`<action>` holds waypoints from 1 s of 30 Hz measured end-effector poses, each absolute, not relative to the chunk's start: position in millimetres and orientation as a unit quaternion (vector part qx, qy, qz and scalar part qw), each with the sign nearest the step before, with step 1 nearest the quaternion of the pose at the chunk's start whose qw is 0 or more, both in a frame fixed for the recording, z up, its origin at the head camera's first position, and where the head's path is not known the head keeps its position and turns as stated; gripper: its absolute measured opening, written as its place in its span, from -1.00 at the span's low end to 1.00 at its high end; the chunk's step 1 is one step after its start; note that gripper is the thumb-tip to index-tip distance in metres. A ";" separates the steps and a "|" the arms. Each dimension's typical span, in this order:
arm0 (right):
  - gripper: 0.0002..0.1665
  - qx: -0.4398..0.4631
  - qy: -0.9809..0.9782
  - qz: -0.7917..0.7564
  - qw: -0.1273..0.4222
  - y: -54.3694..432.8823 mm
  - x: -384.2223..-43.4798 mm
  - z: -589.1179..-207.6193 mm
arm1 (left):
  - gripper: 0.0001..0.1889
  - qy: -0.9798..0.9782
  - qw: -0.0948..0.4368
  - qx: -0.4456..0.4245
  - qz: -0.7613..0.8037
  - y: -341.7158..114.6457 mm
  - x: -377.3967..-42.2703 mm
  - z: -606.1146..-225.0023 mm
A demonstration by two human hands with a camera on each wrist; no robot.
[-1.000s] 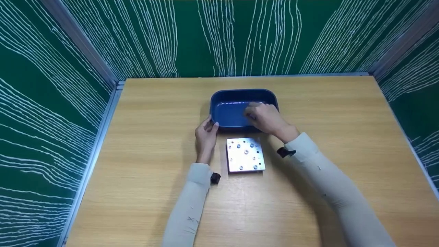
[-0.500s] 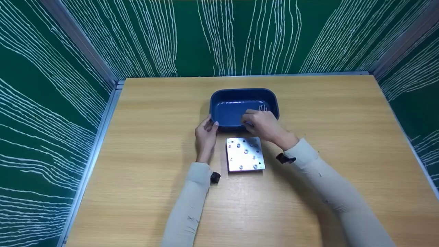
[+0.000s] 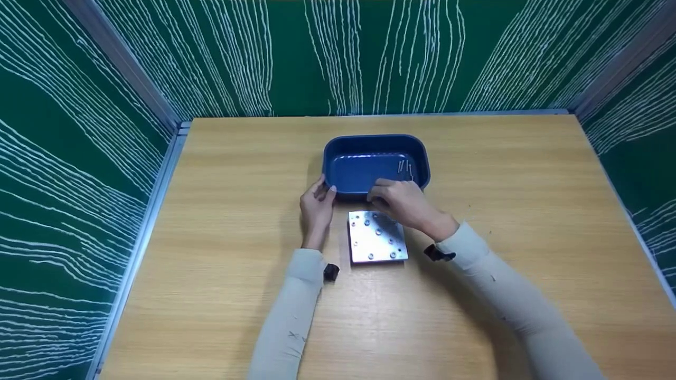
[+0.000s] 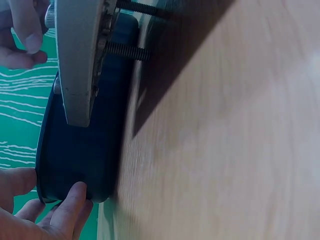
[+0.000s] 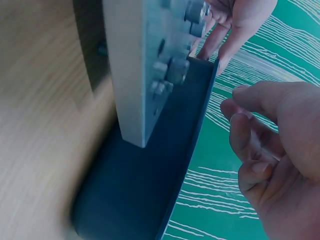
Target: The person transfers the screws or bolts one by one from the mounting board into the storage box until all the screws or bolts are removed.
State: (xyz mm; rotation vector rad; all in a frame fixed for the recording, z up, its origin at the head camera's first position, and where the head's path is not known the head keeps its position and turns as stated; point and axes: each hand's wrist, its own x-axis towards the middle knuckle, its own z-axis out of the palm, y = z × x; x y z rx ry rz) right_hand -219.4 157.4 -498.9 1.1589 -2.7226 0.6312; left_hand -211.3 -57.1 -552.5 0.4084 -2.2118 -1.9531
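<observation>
My left hand [image 3: 317, 207] holds the front-left corner of a dark blue tray [image 3: 348, 169], thumb against its front wall and fingers along the left side. Loosely curled, my right hand [image 3: 404, 201] hovers by the tray's front rim and overlaps the far edge of a square metal plate [image 3: 379, 247]. No object shows between its fingers [image 5: 240, 132] in the right wrist view. Bolt heads stud the plate's top, and threaded bolts [image 4: 127, 51] stick out beneath it. Several thin screw-like pieces [image 3: 401, 166] lie in the tray's right side.
The wooden table [image 3: 222, 211] carries the tray and plate. Green panels with white wavy lines [image 3: 338, 58] stand behind and at both sides, with metal frame strips [image 3: 158, 206] along the table's edges.
My right hand has drawn back from inside the tray toward its front rim and the plate, uncovering the thin pieces in the tray. My left hand stays at the tray corner.
</observation>
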 end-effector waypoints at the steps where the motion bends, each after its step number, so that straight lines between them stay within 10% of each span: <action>1: -0.85 0.383 -0.898 0.210 0.055 157.2 -218.0 -499.6 | -0.51 -0.740 0.080 0.138 -0.654 -57.1 -211.4 -552.5; 30: -0.82 0.428 -0.878 0.216 0.011 146.8 -187.5 -515.2 | -0.50 -0.756 0.071 0.149 -0.633 -58.6 -210.4 -552.6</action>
